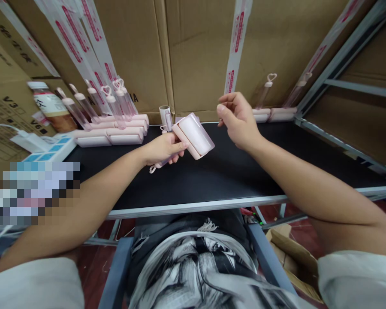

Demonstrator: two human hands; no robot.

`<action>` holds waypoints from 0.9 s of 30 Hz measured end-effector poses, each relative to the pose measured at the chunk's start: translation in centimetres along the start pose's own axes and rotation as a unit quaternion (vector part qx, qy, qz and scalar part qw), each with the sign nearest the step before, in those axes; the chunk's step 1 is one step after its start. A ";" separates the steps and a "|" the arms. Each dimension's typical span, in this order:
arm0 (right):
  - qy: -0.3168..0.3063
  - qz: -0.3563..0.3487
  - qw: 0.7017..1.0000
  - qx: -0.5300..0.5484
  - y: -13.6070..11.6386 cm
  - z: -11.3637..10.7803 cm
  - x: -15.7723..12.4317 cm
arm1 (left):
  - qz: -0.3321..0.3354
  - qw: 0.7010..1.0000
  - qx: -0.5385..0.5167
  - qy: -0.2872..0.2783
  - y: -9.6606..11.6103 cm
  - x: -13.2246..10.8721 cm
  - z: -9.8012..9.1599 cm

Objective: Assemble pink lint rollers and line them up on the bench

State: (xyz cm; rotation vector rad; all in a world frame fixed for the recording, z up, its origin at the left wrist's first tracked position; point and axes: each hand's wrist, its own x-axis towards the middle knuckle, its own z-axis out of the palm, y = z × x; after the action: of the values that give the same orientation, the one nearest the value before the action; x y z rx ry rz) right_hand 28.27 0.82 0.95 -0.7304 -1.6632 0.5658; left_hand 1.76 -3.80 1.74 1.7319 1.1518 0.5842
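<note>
Head view: a pink lint roller (194,136) with a white roll is held near the centre of the frame, above the black bench (212,176). The left hand (163,149) is closed around its handle, whose heart-shaped end sticks out below the fingers toward the lower left, while the roll head points up and to the right. The right hand (236,120) is seen just to the right of the roll, apart from it, its fingers curled loosely with thumb and fingertips drawn close together; whether anything is pinched between them cannot be told.

Along the back of the bench, in the upper left of the frame, a row of finished pink rollers (111,128) is laid out with clear handles raised. Two more rollers (273,113) are seen at the back right. A small white tube (164,113) stands behind the held roller. A bottle (53,107) stands at far left, and cardboard boxes (199,51) fill the background.
</note>
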 end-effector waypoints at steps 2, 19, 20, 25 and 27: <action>0.007 -0.001 1.000 0.009 -0.1 0.4 -0.2 | 0.000 1.000 -0.006 0.004 0.1 -0.1 0.0; -0.245 -0.212 0.886 -0.332 -1.4 3.6 -4.3 | -0.001 0.988 -0.114 -0.100 0.2 -0.4 0.3; -0.240 -0.208 0.890 -0.327 -1.1 3.6 -4.3 | 0.006 0.987 -0.128 -0.100 0.2 -0.5 0.2; -0.143 -0.179 0.945 -0.232 0.4 1.1 -1.3 | 0.051 0.981 -0.185 -0.017 0.6 -0.4 -0.1; -0.052 -0.112 0.969 -0.215 1.1 -1.5 1.5 | 0.052 0.983 -0.174 0.016 0.7 -0.3 -0.2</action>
State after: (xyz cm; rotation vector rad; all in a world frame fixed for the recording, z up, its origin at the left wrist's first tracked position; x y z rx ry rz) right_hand 29.75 2.63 1.49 -0.8164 -1.9627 0.0794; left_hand 1.75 -4.07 2.49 1.4896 0.9212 0.8280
